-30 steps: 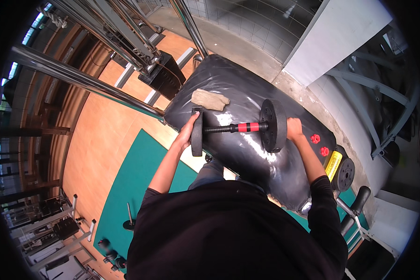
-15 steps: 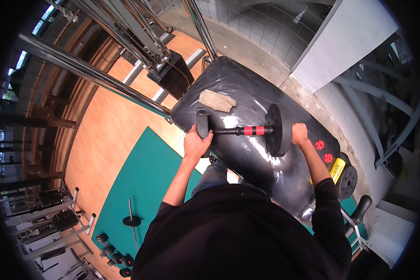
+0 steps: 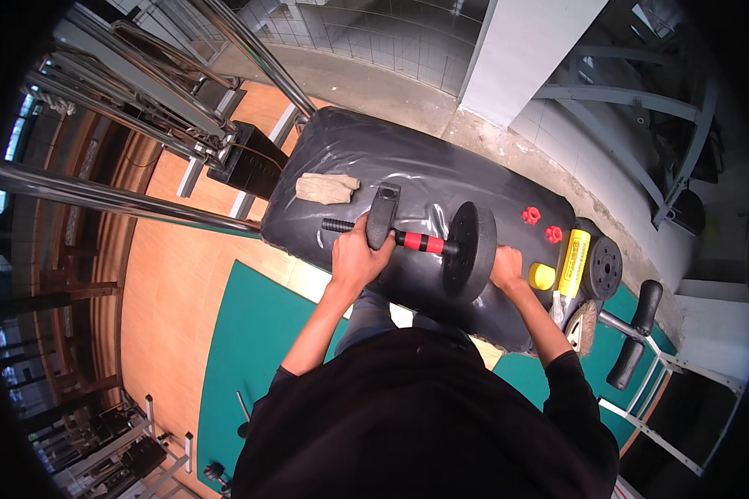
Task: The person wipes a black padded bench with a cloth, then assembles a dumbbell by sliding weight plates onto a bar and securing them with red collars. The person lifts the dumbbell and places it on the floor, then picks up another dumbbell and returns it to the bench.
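A cloth (image 3: 327,189) lies near the left edge of the desk (image 3: 449,170). The left hand (image 3: 360,259) holds the left plate (image 3: 384,214) of the dumbbell (image 3: 422,242), lengthwise over the desk, threaded end (image 3: 337,225) leftward, open room toward the far edge. The right hand (image 3: 507,268) curls beside the right plate (image 3: 472,252); its grip is hidden.
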The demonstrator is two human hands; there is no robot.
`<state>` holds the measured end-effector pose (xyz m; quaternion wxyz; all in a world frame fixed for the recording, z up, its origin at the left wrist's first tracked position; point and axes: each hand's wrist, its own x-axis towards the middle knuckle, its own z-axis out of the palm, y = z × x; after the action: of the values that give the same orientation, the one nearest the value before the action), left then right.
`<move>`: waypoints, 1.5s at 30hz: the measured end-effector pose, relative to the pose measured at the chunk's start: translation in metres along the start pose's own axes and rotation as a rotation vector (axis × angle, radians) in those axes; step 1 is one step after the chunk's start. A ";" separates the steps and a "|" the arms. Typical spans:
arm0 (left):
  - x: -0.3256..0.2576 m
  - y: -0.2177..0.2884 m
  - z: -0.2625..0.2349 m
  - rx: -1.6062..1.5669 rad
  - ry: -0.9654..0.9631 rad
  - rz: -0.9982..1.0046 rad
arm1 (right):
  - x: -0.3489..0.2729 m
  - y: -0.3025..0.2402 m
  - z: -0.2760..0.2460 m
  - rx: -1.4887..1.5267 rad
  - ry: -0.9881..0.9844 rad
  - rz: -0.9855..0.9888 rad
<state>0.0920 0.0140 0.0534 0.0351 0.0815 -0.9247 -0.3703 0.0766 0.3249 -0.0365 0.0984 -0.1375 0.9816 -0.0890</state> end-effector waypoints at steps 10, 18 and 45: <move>0.037 0.041 0.055 -0.007 -0.135 0.125 | -0.037 0.026 -0.020 -0.005 0.025 0.257; 0.046 0.041 0.071 0.011 -0.106 0.105 | -0.030 0.024 -0.010 0.082 0.098 0.233; 0.046 0.032 0.082 0.021 0.151 0.232 | -0.148 0.256 -0.047 -0.068 -0.014 0.729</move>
<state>0.0320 0.0843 0.0160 0.1465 0.0019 -0.9264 -0.3468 0.1408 0.6170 -0.0181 0.1257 0.2176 0.9678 -0.0145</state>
